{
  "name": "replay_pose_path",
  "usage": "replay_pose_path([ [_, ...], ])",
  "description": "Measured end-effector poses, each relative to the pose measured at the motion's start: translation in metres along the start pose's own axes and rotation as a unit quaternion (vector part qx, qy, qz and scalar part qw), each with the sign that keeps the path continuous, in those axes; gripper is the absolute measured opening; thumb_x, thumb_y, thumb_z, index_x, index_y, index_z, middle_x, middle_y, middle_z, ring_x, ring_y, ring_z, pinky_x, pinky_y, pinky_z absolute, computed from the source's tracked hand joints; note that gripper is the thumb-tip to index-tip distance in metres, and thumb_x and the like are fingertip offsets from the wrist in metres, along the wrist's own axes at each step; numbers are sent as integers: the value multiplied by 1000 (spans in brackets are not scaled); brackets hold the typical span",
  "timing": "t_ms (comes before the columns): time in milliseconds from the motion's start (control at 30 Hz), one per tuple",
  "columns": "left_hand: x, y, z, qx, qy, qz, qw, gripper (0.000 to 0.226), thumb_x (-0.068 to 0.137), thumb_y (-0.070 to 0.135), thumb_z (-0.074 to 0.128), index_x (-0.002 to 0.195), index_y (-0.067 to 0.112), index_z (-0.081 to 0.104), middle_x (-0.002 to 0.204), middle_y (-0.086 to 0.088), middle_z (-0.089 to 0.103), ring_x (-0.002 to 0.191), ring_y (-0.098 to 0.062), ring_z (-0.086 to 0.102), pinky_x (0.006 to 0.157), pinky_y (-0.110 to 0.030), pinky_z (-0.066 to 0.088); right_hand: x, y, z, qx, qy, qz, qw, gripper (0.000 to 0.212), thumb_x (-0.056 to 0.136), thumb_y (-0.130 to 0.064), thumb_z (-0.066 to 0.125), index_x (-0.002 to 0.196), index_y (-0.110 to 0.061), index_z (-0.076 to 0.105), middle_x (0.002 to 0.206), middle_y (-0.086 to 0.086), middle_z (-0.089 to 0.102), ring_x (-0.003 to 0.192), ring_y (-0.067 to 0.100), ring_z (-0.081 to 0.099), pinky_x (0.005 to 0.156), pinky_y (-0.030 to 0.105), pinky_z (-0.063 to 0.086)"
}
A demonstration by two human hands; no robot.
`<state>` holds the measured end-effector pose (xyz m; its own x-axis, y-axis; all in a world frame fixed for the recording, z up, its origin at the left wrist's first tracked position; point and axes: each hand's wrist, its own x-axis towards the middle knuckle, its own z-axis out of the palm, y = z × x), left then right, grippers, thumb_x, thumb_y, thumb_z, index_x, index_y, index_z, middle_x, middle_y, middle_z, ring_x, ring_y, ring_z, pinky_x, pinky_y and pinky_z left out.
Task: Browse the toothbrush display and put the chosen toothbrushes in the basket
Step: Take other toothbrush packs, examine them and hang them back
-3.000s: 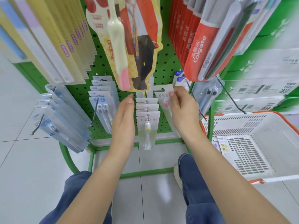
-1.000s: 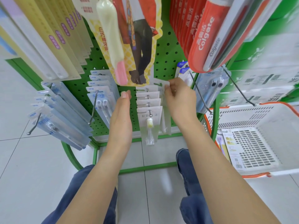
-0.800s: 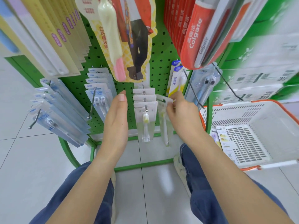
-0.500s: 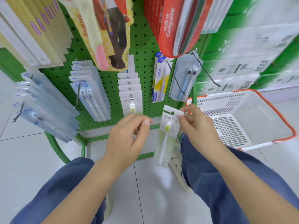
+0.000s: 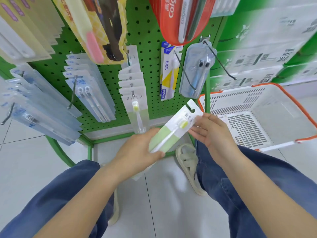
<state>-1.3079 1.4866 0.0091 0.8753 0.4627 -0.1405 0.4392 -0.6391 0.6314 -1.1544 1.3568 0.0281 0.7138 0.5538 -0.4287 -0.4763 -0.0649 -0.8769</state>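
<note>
A toothbrush pack (image 5: pixel 173 129), white card above a pale green panel with a yellow-headed brush, lies tilted between both hands, in front of the green pegboard display (image 5: pixel 147 48). My left hand (image 5: pixel 137 152) grips its lower green end. My right hand (image 5: pixel 211 133) holds its upper white end, fingers under the card and thumb at its edge. The white basket (image 5: pixel 274 103) with orange handles sits on the floor at the right of the display, apart from the pack.
More packs of the same kind (image 5: pixel 135 100) hang on a hook at the display's centre. Blue-white packs (image 5: pixel 89 93) hang left, a yellow-white pack (image 5: pixel 169 73) and a blister pack (image 5: pixel 197 71) right, red Colgate packs (image 5: pixel 180 16) above. Long bare hooks stick out. My knees and a sandal (image 5: pixel 188 162) are below.
My right hand pulled the pack off the centre hook and brought it down toward me. My left hand left the display and took hold of the pack's lower end. The view swung right.
</note>
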Motion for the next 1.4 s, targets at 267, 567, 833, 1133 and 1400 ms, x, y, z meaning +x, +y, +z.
replay_pose_path([
  [267, -4, 9, -3, 75, 69, 37, 994, 48, 91, 30, 60, 135, 40, 43, 86, 16, 49, 88, -24, 59, 61, -30, 28, -9, 10, 5, -47, -99, 2, 994, 60, 74, -27, 69, 130, -13, 52, 100, 2, 75, 97, 16, 71, 95, 31, 52],
  [567, -7, 7, -10, 108, 94, 44, 989, 40, 88, 27, 65, 126, 34, 55, 66, 14, 43, 74, -25, 56, 53, -31, 29, -8, 11, 5, -35, -158, -28, 986, 56, 79, -24, 63, 134, -22, 50, 106, 0, 74, 106, 15, 68, 96, 25, 50],
  [833, 3, -3, -11, -73, -53, -1, 996, 57, 81, 30, 76, 128, 45, 48, 101, 24, 63, 95, -7, 59, 78, -17, 47, -8, 8, 6, -24, -75, -35, 996, 23, 90, -31, 57, 103, -15, 66, 92, 2, 75, 82, 13, 71, 78, 25, 58],
  [1133, 5, 11, 7, -302, 15, -10, 953, 33, 84, 48, 68, 114, 48, 57, 103, 20, 68, 85, -1, 66, 75, -13, 49, -21, 11, 18, -85, -61, -67, 992, 27, 99, -8, 48, 86, -5, 71, 74, 6, 75, 66, 19, 72, 58, 22, 57],
  [1400, 13, 22, 1, -313, 17, -7, 950, 29, 101, 33, 41, 123, 53, 46, 111, 49, 52, 109, 31, 41, 88, 6, 29, -21, 9, 28, -118, -59, -112, 985, 27, 99, -10, 50, 86, -15, 73, 74, 1, 75, 68, 13, 72, 61, 19, 55],
])
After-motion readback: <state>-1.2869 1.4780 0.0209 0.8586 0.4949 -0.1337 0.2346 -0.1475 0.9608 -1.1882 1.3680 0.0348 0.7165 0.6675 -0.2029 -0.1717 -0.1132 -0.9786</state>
